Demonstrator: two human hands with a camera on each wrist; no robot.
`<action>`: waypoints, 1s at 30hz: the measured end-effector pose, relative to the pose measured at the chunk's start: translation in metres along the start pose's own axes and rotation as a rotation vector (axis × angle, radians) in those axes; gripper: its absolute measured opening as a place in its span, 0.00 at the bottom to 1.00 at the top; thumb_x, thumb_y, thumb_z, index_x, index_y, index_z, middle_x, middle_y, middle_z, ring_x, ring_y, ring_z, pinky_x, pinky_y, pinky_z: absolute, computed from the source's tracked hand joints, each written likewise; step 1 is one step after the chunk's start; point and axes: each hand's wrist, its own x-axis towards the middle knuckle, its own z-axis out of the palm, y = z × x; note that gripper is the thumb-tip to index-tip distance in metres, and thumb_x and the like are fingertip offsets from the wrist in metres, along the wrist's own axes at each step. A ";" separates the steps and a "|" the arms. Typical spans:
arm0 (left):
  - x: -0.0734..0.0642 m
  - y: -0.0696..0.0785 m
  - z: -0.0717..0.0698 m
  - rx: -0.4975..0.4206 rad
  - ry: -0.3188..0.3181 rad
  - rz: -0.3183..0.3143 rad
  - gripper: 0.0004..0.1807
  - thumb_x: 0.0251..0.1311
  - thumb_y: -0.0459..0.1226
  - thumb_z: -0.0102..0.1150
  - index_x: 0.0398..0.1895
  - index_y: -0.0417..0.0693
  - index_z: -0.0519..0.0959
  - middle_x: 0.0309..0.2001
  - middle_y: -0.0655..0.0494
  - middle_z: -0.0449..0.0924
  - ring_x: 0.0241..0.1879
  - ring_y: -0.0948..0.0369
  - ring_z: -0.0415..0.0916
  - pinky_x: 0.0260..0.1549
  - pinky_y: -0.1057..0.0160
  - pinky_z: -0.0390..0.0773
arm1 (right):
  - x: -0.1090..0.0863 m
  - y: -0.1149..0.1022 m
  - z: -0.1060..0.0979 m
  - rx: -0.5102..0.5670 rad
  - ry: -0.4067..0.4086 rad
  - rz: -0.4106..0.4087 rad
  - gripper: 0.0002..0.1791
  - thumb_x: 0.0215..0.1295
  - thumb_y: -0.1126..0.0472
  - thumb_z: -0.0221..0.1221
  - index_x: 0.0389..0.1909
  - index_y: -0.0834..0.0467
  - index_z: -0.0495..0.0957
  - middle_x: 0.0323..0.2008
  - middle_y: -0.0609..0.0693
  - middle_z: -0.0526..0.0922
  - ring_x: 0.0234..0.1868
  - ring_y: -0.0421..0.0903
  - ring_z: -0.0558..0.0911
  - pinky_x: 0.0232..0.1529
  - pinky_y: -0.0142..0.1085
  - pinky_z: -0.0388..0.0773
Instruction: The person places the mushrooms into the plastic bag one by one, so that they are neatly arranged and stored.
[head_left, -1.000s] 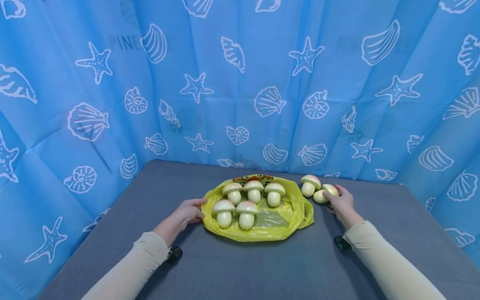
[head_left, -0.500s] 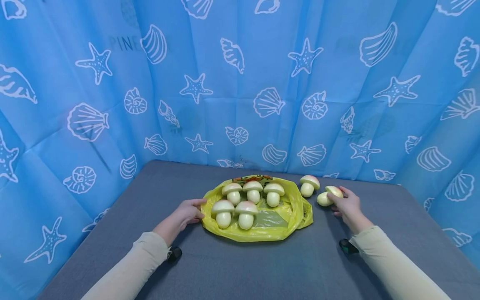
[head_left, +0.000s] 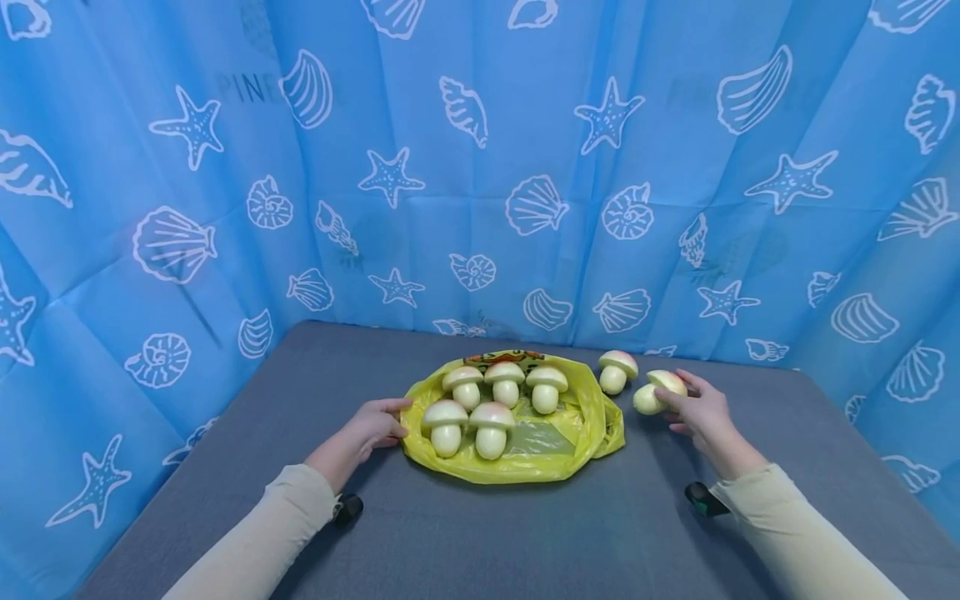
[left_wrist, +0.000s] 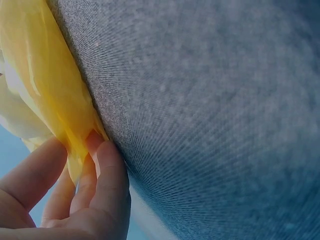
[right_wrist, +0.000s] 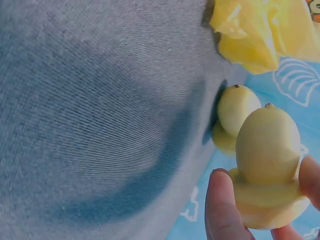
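My right hand [head_left: 697, 408] grips a pale toy mushroom [right_wrist: 267, 145] by its cap, the rounded stem pointing left in the head view. Just left of it, a second mushroom [head_left: 617, 372] stands upright on the table. A yellow plastic bag [head_left: 525, 471] lies at mid-table with its mouth spread wide, and several mushrooms [head_left: 491, 431] show inside it. At the bag's left edge, my left hand [head_left: 375, 425] pinches the plastic between thumb and fingers, as the left wrist view shows closely.
A grey cloth-covered table [head_left: 510, 542] spreads beneath everything. Behind it hangs a blue curtain [head_left: 480, 208] with white shells and starfish. The bag's gathered right end [head_left: 613, 429] lies close to the upright mushroom.
My right hand has shifted slightly right with the mushroom, widening its gap from the upright one. The left hand and the bag have stayed in place.
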 end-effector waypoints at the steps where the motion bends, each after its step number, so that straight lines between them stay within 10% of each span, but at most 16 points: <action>1: 0.000 0.000 0.000 0.001 -0.001 0.002 0.32 0.60 0.20 0.54 0.69 0.40 0.67 0.68 0.35 0.63 0.61 0.46 0.67 0.48 0.53 0.76 | -0.001 -0.001 -0.001 0.001 -0.006 0.001 0.42 0.70 0.56 0.56 0.77 0.61 0.44 0.69 0.74 0.54 0.32 0.43 0.81 0.31 0.36 0.82; 30: -0.003 0.003 -0.001 0.002 -0.028 0.004 0.32 0.61 0.20 0.53 0.70 0.40 0.65 0.69 0.35 0.61 0.63 0.45 0.65 0.51 0.51 0.75 | -0.034 -0.012 -0.008 0.012 -0.160 -0.050 0.45 0.69 0.50 0.57 0.77 0.58 0.42 0.71 0.72 0.52 0.37 0.35 0.81 0.41 0.36 0.81</action>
